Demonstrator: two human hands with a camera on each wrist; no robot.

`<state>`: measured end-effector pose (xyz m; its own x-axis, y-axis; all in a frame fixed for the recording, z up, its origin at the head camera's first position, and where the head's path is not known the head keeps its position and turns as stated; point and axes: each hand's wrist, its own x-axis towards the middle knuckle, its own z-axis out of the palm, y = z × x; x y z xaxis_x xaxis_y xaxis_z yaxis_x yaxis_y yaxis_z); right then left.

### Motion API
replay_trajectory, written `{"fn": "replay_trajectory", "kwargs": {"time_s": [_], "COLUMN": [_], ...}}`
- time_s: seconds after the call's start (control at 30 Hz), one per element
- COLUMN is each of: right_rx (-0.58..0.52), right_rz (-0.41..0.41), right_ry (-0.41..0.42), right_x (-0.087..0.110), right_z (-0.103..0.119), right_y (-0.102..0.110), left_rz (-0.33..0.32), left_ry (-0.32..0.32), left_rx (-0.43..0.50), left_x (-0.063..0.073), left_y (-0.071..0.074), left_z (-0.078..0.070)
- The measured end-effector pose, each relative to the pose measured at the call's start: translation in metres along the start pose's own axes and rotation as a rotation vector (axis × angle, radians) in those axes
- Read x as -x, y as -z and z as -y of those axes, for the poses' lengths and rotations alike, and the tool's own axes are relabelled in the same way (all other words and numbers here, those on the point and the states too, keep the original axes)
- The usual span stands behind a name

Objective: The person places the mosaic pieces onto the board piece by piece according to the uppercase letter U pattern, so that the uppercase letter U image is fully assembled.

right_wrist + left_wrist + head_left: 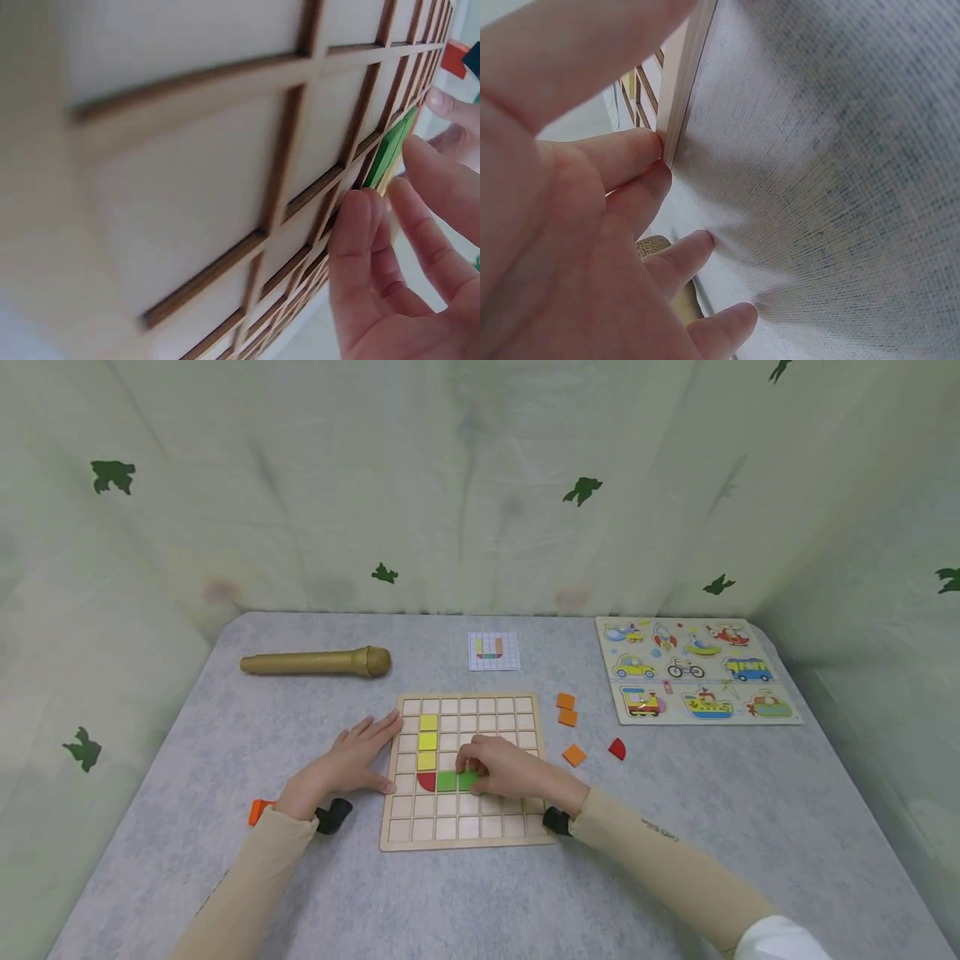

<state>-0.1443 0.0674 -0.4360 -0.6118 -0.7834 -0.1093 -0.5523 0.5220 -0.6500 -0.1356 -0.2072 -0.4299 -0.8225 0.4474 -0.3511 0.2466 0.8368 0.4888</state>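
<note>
Leftmost, a gold microphone [315,662] is lying behind the left hand [348,760], its round head pointing right. The left hand is resting against the near-square wooden board [423,829], fingers spread apart, two fingertips touching its left edge. On the board, three yellow squares [427,741] are forming a column running away from the person, above a red corner piece [427,782]. Rightward, one green square [446,782] is sitting beside that piece; a second green square [467,780] is sitting just right of it, its sides following the grid lines, and the green pair's long axis is running left to right. The right hand [512,768] is pinching this second square with bent fingers, partly hiding it and covering cells to its right. Behind the board, a pattern card [493,651] is lying flat. Farther right, three orange squares [567,717], another red corner piece [617,749] and a picture puzzle [672,708] are lying.
</note>
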Motion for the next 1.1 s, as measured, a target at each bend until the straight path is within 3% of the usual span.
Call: {"fn": "replay_trajectory", "kwargs": {"time_s": [0.17,0.4,0.57,0.67,0.9,1.1], "right_rx": [-0.069,-0.155,-0.141,-0.122,-0.128,-0.114], "right_rz": [-0.070,-0.192,-0.283,-0.326,-0.373,-0.359], "right_ry": [-0.005,-0.046,-0.115,-0.199,-0.339,-0.382], "right_x": [0.015,0.057,0.093,0.116,0.155,0.164], "right_z": [-0.014,-0.043,-0.068,-0.081,-0.105,-0.117], "right_y": [0.007,0.031,0.047,0.056,0.068,0.066], "left_rz": [-0.001,-0.007,-0.009,-0.004,0.000,-0.005], "left_ry": [0.004,0.000,-0.002,0.002,0.008,0.003], "left_rx": [0.001,-0.003,0.020,0.020,0.011,0.017], "left_x": [0.001,0.001,0.002,0.002,0.001,0.002], "left_y": [0.001,0.001,0.002,0.002,0.001,0.002], "left_z": [-0.002,-0.003,-0.004,-0.004,-0.003,-0.003]}}
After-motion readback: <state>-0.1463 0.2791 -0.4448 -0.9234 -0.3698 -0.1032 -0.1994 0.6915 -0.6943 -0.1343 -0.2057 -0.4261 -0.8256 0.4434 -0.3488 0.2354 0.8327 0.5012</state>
